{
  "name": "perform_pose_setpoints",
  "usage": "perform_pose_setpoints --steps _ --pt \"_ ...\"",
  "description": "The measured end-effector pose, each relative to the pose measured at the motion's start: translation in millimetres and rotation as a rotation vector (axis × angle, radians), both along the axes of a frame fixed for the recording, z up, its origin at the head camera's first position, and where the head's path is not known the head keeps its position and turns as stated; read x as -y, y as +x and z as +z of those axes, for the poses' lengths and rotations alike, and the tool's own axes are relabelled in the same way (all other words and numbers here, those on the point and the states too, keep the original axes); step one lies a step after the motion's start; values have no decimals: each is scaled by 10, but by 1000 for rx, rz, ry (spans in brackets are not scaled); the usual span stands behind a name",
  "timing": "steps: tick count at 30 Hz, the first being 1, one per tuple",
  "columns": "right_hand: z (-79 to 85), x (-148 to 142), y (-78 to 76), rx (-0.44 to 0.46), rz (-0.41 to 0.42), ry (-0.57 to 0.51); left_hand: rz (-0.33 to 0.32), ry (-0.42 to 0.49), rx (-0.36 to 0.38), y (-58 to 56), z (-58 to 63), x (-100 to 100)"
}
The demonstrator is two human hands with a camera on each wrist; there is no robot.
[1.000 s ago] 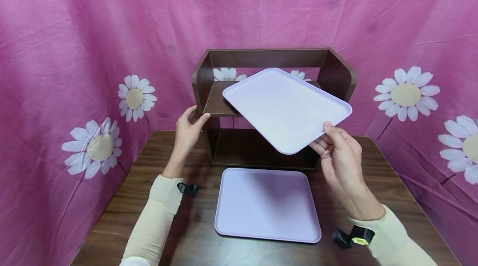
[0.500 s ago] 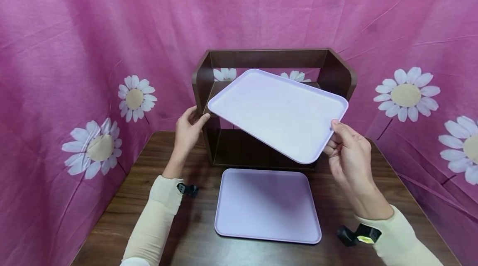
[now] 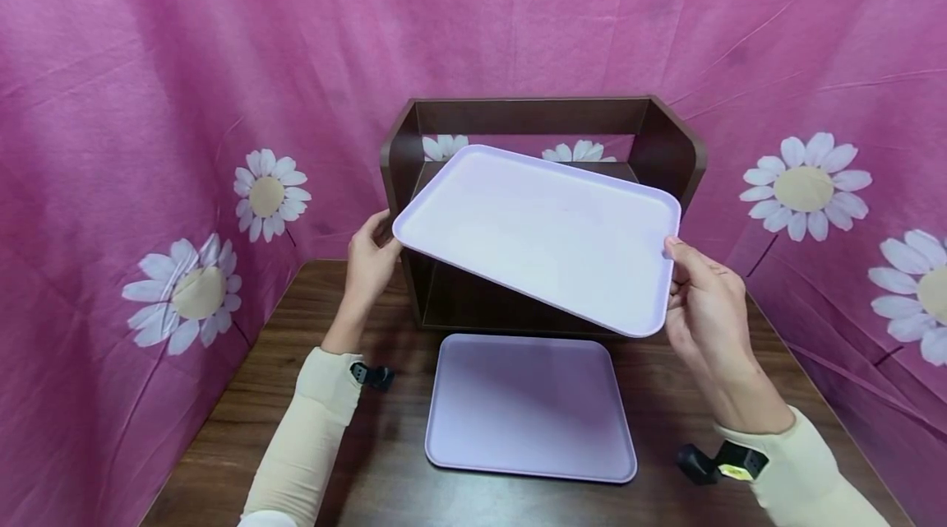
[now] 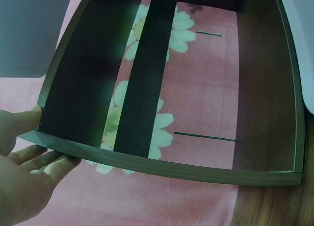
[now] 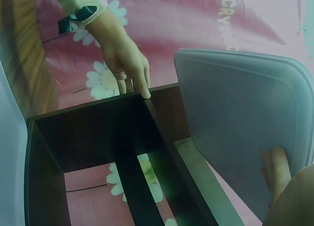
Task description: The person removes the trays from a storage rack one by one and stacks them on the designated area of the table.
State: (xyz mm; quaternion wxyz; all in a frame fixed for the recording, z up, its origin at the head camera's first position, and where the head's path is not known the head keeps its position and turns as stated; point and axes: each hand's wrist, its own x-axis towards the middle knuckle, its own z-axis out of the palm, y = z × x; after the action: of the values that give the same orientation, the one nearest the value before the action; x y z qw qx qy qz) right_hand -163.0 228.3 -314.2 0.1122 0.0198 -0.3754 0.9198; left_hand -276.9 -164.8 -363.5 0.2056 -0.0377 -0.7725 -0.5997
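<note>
My right hand (image 3: 706, 309) pinches a pale lilac rectangular tray (image 3: 543, 239) by its right short side, thumb on the upper face and fingers beneath. Held in the air, the tray slants down to the right before the dark brown two-level shelf (image 3: 533, 116). In the right wrist view, those fingers press the underside of the tray (image 5: 235, 108). My left hand (image 3: 371, 257) grips the shelf's left side panel at the middle board; the left wrist view shows the thumb in front and fingers behind. A second lilac tray (image 3: 528, 408) lies flat on the table.
The wooden table (image 3: 244, 436) carries the shelf at its back, with the flat tray just in front. Behind and on both sides hangs a pink curtain (image 3: 473, 17) with printed daisies (image 3: 802, 188). The shelf's back is partly open between rails.
The held tray has turned, its left corner swinging left and down until it overlaps my left thumb in the head view. My right hand has shifted slightly right; the left hand stays on the shelf.
</note>
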Motion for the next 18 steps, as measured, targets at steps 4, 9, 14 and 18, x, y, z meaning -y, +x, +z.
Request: perform_pose_setpoints --steps 4,9,14,18 --pt "16 -41 6 34 -3 47 3 1 8 3 -2 0" --pt "25 -88 19 76 -8 105 -17 27 5 0 1 6" --pt "2 -149 46 84 7 134 -29 52 -18 1 13 7" --pt "-35 -213 79 81 31 155 -18 66 -26 0 20 -20"
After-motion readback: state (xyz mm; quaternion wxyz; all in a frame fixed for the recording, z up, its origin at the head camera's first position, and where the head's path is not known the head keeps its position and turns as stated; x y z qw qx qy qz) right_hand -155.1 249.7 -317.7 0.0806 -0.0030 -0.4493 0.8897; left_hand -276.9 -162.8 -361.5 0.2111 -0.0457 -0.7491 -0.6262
